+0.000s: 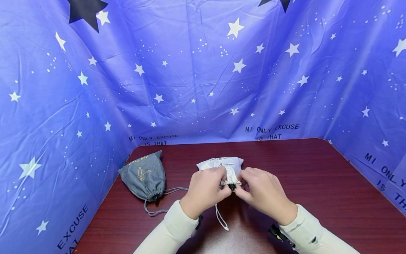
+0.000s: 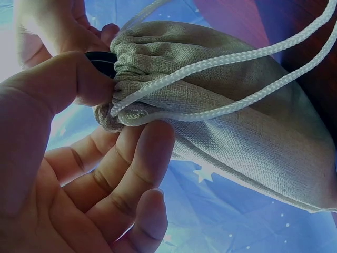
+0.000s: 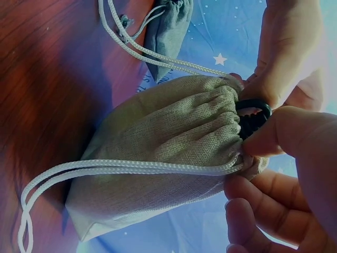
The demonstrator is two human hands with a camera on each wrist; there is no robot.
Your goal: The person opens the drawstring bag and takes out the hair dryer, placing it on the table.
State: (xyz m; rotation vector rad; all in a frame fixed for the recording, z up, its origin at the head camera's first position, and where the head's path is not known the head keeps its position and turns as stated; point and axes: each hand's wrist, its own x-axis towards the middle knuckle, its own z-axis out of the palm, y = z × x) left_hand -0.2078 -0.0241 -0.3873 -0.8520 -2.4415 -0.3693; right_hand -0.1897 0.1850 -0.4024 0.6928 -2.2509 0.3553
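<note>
Probably to control its gathered mouth, the left hand (image 1: 206, 188) and right hand (image 1: 264, 188) pinch opposite edges of the white bag (image 1: 222, 163), right of the gray bag (image 1: 144, 176).

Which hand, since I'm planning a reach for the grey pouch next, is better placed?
The left hand, probably: the grey pouch lies to its left, the right hand farther away. Both grip the white pouch, though.

I count two bags: one white bag (image 1: 236, 162), with one gray bag (image 1: 144, 178) to its left, two hands (image 1: 207, 187) (image 1: 262, 187) at its mouth, one table (image 1: 323, 187) beneath.
</note>
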